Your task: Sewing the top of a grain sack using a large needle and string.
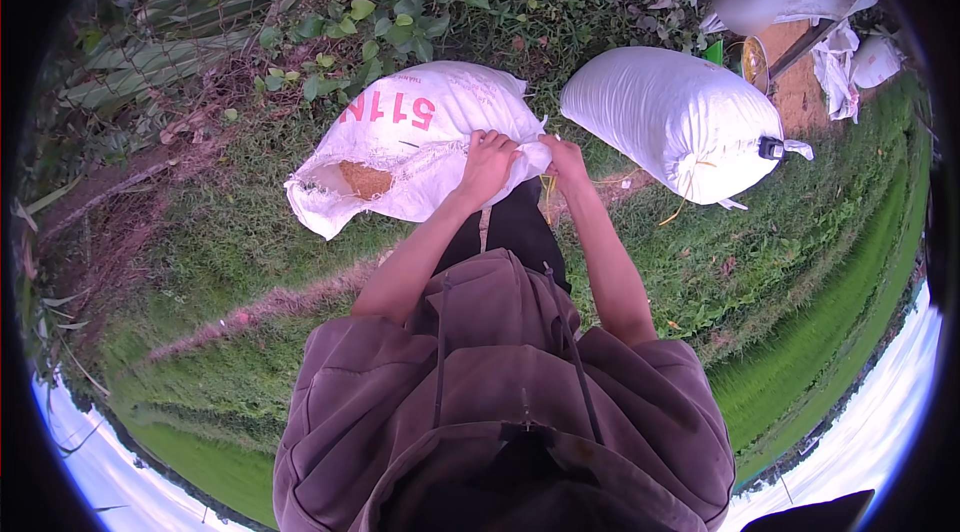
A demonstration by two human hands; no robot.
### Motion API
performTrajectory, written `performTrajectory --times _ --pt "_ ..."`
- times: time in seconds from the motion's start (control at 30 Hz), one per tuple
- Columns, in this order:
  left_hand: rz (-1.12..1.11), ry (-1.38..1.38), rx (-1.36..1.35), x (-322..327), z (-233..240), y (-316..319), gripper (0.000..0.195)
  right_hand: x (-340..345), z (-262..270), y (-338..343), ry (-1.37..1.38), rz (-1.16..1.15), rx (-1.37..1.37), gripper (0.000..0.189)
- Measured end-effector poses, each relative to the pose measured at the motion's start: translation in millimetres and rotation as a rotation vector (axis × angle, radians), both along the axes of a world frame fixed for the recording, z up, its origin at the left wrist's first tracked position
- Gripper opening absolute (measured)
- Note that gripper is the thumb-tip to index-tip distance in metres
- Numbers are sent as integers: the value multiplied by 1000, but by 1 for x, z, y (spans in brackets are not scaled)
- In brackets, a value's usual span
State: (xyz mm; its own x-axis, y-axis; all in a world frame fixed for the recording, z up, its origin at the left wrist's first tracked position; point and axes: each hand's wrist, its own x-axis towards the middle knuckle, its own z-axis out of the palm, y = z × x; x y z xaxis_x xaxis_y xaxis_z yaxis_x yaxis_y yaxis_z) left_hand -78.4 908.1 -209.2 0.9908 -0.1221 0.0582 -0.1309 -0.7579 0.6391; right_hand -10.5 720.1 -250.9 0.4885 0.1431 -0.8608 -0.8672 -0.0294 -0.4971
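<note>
In front of me on the grass lies a white woven plastic sack [457, 100] with red printing. Its mouth gapes at the left, and brown grain [365, 180] shows inside. My left hand [489, 163] grips the sack's near edge, fingers curled over the fabric. Close beside it, my right hand [564, 159] pinches a gathered corner of the same sack. Yellow string [549, 190] hangs just below my right hand. A second white sack [660, 108], full and tied at its neck with yellow string, lies on the right, apart from my hands.
A small black device [770, 148] sits on the tied sack's end. At the upper right are a round yellow-faced object [754, 63], a green piece [713, 51] and more white sacks [834, 66]. Leafy plants and wire netting [187, 21] border the far side.
</note>
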Motion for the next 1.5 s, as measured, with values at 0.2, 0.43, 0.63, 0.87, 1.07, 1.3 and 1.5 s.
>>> performTrajectory --times 0.2,0.43,0.63,0.87,1.07,1.3,1.5 --pt "131 221 -199 -3 -20 16 23 -7 65 30 -1077 562 -770 51" --pt "88 389 -208 8 -20 23 32 7 66 11 -1257 1033 -410 45" --pt "361 -107 -73 -2 -2 -6 29 17 64 14 -1055 1124 -463 29" --pt "89 -162 168 -14 -4 -12 34 23 48 18 -859 1091 -492 32" --pt "66 19 18 -3 -20 1 21 16 65 19 -944 947 -484 33" --pt "120 310 -62 7 -16 9 20 12 57 10 -1143 1189 -452 33" --pt "183 -66 113 -3 8 -25 26 25 46 10 -931 1293 -450 24"
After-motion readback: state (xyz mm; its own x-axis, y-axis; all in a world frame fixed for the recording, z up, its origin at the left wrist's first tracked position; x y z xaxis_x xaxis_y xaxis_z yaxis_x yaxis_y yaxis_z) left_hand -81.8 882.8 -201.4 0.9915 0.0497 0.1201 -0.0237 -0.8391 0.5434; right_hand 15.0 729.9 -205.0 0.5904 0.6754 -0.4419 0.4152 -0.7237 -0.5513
